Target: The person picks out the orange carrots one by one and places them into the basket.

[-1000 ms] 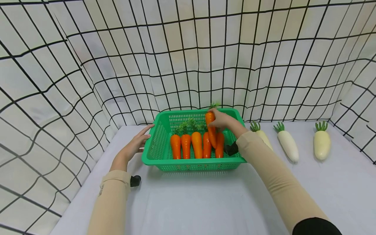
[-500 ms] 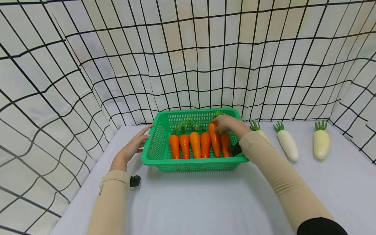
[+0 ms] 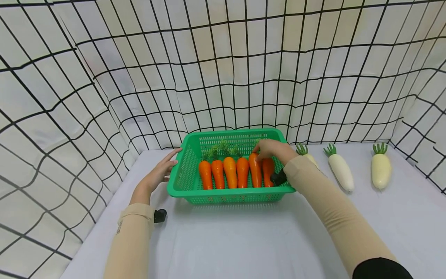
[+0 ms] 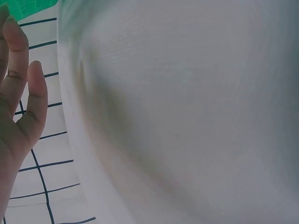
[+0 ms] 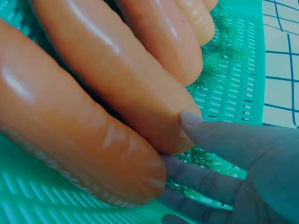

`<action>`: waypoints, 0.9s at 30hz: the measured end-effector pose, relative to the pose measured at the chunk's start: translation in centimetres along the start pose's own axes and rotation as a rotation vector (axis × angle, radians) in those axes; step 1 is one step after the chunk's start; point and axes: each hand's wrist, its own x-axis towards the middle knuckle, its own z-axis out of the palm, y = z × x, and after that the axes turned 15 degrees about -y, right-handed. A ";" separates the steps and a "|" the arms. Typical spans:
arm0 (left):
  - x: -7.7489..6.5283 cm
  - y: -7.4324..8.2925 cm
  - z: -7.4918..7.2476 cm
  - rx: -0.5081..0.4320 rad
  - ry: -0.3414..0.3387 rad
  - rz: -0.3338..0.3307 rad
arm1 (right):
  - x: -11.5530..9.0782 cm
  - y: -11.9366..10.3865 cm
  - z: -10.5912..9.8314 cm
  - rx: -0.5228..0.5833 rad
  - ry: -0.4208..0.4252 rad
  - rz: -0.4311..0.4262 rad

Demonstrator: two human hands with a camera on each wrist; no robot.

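Several orange carrots [image 3: 230, 172] with feathery green tops lie side by side in a green perforated basket [image 3: 228, 196]. My right hand [image 3: 273, 150] reaches over the basket's right part and pinches the top end of a carrot [image 3: 256, 172], second from the right. In the right wrist view the thumb presses on this carrot [image 5: 117, 77], and the fingers pass between it and the rightmost carrot [image 5: 84, 144]. My left hand [image 3: 157, 175] touches the basket's left rim with loosely extended fingers. The left wrist view shows these fingers [image 4: 37, 88] near a green basket corner [image 4: 32, 8].
To the right of the basket lie three white radishes with green stubs: one partly behind my right arm [image 3: 310, 158], a slim one [image 3: 342, 172] and a plumper one [image 3: 381, 171]. Black-lined netting [image 3: 223, 77] over white cloth rises behind the white table [image 3: 223, 240].
The carrot in my right hand has come down and now lies in the row, having shifted slightly right. The rightmost carrot also moved right. My left hand stays at the rim.
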 end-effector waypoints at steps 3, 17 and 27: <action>0.0 0.1 -0.1 0.014 0.010 0.001 | 0.1 -0.1 -0.1 0.001 0.016 -0.001; 0.1 0.2 0.3 0.000 -0.003 -0.003 | -0.5 0.4 0.4 -0.013 -0.044 -0.001; -0.3 0.3 -0.3 0.024 0.015 0.008 | -0.7 -0.2 -0.9 -0.063 0.010 -0.039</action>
